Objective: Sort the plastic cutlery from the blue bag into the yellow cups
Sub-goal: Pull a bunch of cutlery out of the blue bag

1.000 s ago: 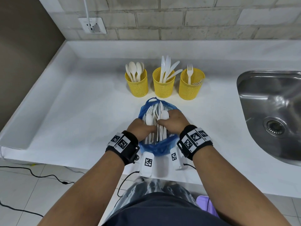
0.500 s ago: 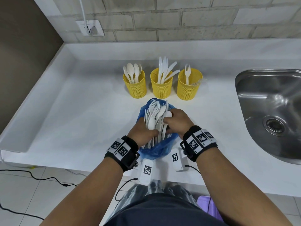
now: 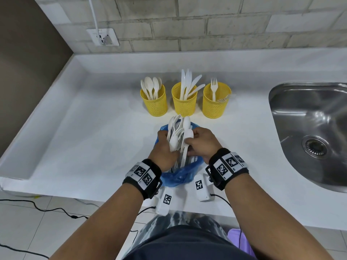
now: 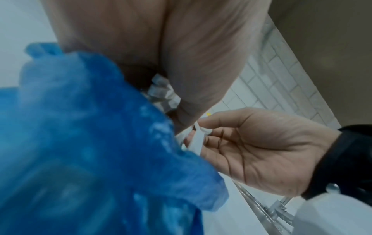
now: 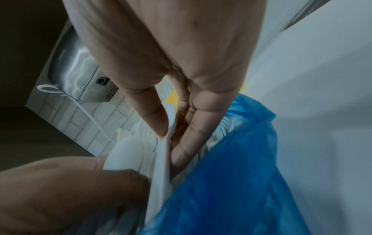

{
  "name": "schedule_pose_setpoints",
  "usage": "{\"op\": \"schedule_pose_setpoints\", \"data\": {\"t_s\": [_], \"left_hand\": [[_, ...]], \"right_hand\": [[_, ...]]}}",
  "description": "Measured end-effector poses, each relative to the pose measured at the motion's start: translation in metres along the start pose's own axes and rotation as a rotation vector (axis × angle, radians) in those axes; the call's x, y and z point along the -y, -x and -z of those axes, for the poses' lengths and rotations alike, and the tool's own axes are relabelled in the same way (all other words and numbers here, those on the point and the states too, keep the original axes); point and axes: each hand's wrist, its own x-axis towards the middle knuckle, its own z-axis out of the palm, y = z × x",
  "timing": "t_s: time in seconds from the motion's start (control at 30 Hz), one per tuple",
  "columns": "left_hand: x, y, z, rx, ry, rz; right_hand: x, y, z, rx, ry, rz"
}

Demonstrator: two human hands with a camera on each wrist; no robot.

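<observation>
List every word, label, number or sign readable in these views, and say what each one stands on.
No text reads clearly anywhere.
Hand dryer: a short raised brand word on its metal shell, too blurred to read.
Left wristband and right wristband: black-and-white square code markers plus tiny characters, too small to read.
White camera units below the wrists: code markers only, no words.
Yellow cups and blue bag: no print visible.

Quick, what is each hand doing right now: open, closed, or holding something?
Left hand: closed, gripping a bundle of white plastic spoons standing out of the blue bag.
Right hand: closed, pinching one spoon from that bundle.
</observation>
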Motion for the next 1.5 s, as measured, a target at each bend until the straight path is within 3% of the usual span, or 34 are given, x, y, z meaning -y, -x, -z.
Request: {"op": "schedule_pose_setpoints", "data": {"t_s": [0.23, 0.5, 0.73, 0.9, 1.0, 1.13, 1.5], "left_hand": [[-0.010, -0.003, -0.002, 0.062, 0.050, 0.008], [-0.003, -0.004, -0.004, -0.097, 0.002, 0.005], [0.002, 0.003, 0.004, -0.086, 0.119, 0.016], [-0.003, 0.004, 0.006, -0.048, 0.140, -0.054], [-0.005, 0.004, 0.008, -0.051, 0.123, -0.049], [-0.003, 0.003, 0.009, -0.074, 0.124, -0.026], [-0.005, 0.008, 0.006, -0.058, 0.138, -0.064]], "right_hand": [[-0.004, -0.006, -0.007, -0.010, 0.119, 0.059], [0.004, 0.000, 0.000, 0.059, 0.194, 0.129], [0.006, 0.009, 0.013, 0.026, 0.046, 0.102], [0.010, 0.006, 0.007, 0.018, -0.016, 0.056], [0.012, 0.003, 0.006, -0.063, 0.184, 0.159], [0.008, -0.001, 0.000, -0.057, 0.425, 0.158], [0.009, -0.003, -0.012, -0.133, 0.481, 0.144]]}}
